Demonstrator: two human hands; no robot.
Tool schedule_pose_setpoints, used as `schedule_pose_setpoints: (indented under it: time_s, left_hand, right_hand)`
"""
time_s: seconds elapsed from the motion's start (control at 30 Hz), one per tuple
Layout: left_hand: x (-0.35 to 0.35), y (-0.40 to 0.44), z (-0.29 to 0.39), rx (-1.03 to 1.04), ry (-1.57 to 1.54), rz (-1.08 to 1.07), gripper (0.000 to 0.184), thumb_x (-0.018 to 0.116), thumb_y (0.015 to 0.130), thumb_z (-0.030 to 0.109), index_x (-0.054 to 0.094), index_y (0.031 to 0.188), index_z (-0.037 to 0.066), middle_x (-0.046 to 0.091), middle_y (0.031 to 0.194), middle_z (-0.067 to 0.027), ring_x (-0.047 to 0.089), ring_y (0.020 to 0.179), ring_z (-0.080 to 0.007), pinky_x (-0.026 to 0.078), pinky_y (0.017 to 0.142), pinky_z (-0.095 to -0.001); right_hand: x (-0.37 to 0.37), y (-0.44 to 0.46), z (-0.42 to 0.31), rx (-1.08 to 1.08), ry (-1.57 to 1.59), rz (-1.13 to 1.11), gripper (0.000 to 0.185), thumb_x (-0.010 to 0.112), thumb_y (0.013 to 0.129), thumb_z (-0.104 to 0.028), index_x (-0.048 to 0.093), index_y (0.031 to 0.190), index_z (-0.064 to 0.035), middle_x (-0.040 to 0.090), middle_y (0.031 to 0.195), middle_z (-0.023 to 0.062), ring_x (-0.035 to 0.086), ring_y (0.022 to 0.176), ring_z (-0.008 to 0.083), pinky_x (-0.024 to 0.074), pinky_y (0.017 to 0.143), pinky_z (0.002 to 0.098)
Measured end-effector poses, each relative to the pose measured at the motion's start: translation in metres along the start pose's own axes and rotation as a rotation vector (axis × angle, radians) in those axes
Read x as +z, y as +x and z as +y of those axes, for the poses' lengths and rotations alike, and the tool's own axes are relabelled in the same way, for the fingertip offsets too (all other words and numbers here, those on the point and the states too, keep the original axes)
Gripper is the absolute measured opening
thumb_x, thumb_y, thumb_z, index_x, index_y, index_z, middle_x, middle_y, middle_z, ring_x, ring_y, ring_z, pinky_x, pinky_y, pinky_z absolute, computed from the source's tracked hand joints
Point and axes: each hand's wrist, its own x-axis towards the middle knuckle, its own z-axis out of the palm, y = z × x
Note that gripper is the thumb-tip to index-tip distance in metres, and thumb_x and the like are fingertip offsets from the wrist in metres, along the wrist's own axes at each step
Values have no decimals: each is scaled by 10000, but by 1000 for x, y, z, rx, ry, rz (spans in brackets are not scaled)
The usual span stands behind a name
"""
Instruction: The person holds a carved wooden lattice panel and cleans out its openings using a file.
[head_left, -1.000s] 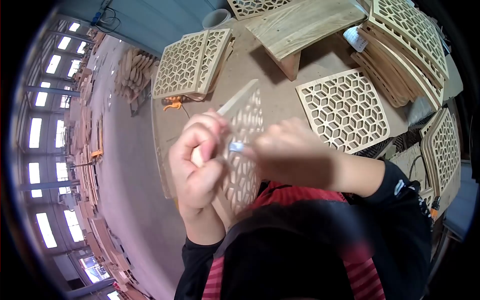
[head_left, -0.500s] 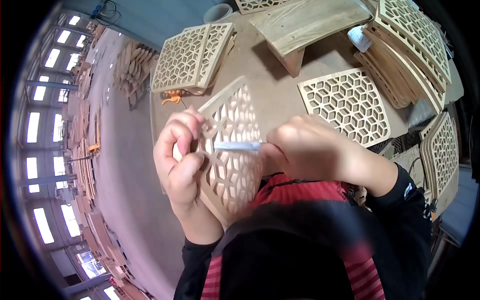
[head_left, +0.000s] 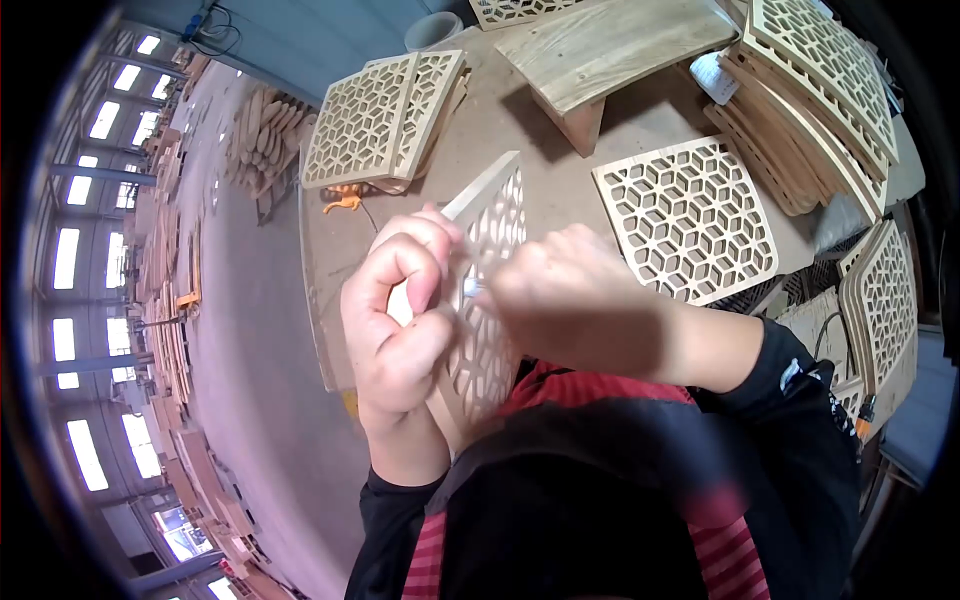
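A wooden lattice panel (head_left: 485,350) is tilted on edge in front of my body, its cut-out face turned to the right. My left hand (head_left: 400,310) is closed round the panel's left edge. Close against the lattice face, my right hand (head_left: 570,290) is closed on a thin pale strip (head_left: 472,287), of which only a short piece shows at one of the openings. The fingertips of my right hand are blurred and partly hidden.
Another lattice panel (head_left: 690,215) lies flat on the table (head_left: 560,210). Stacked panels (head_left: 370,120) stand back left, near an orange clamp (head_left: 343,197). A wooden stand (head_left: 610,50) is behind, with curved panels (head_left: 830,90) and more lattice pieces (head_left: 885,305) at right.
Since half a second ago, my left hand and the panel have shifted right and the panel has turned more edge-on. My right hand has moved left, closer to the lattice, and less of the strip shows.
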Motion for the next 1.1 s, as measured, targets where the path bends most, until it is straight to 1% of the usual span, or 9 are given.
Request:
schedule_pose_setpoints:
  time_s: [0.17, 0.27, 0.3, 0.53, 0.57, 0.7, 0.8, 0.97, 1.1]
  left_hand:
    - [-22, -7, -8, 2, -81, 165, 210, 446, 529, -40, 358, 668, 91, 447, 851, -76, 460, 938, -244, 324, 1006, -381]
    - [-1, -3, -4, -1, -72, 72, 207, 446, 526, -39, 373, 674, 86, 450, 851, -78, 459, 931, -243, 328, 998, -376]
    - [0, -2, -4, 40, 11, -5, 205, 448, 528, -40, 384, 680, 81, 453, 853, -79, 464, 942, -246, 337, 980, -370]
    - [-18, -5, -6, -6, -56, 211, 215, 427, 520, -45, 358, 668, 94, 427, 819, -65, 443, 906, -233, 358, 946, -354]
    - [-8, -3, -4, 1, -45, 132, 210, 423, 523, -46, 360, 669, 90, 428, 818, -67, 436, 887, -228, 352, 951, -356]
    - [-1, -1, 0, -7, -13, 54, 200, 420, 534, -51, 361, 671, 82, 443, 832, -68, 447, 887, -230, 325, 1004, -389]
    - [-20, -4, -4, 16, -55, 90, 195, 426, 544, -49, 361, 672, 83, 454, 856, -66, 447, 907, -230, 304, 1044, -396]
    - [5, 2, -1, 11, -44, 15, 206, 429, 539, -60, 366, 681, 76, 441, 844, -75, 457, 885, -229, 346, 943, -357]
    - [-6, -3, 1, 2, -8, 23, 211, 433, 533, -58, 368, 676, 82, 441, 830, -67, 465, 908, -235, 342, 974, -379]
  right_hand:
    - [-34, -4, 1, 342, 2, -515, 199, 653, 827, -233, 564, 693, -117, 553, 626, 81, 577, 577, 302, 435, 527, 427]
    - [-10, -7, 4, 75, 226, -231, 168, 644, 789, -199, 553, 673, -117, 561, 621, 79, 584, 563, 287, 440, 523, 426]
    - [-3, -7, 0, -2, 60, -85, 158, 644, 757, -182, 539, 661, -114, 568, 624, 78, 592, 560, 267, 443, 525, 430]
    - [-26, -13, -5, 260, -47, -375, 149, 634, 791, -173, 553, 672, -136, 518, 606, -2, 520, 530, 222, 385, 528, 360]
    - [-12, -18, -3, 84, -76, -169, 167, 639, 814, -173, 556, 675, -132, 511, 624, -8, 512, 596, 222, 389, 561, 373]
    - [-1, -13, 5, -1, -70, 2, 207, 630, 859, -219, 560, 685, -134, 495, 636, -3, 499, 640, 224, 389, 592, 378]
    - [-39, -2, -3, 366, -12, -574, 215, 636, 863, -229, 549, 690, -137, 496, 656, 15, 515, 670, 238, 397, 615, 381]
    - [-9, -5, 2, 67, 31, -196, 200, 607, 871, -285, 622, 775, -110, 562, 684, 36, 578, 660, 225, 409, 626, 384]
    - [-24, -6, -5, 190, -54, -328, 248, 602, 882, -254, 605, 685, -103, 541, 579, 32, 541, 549, 237, 393, 542, 388]
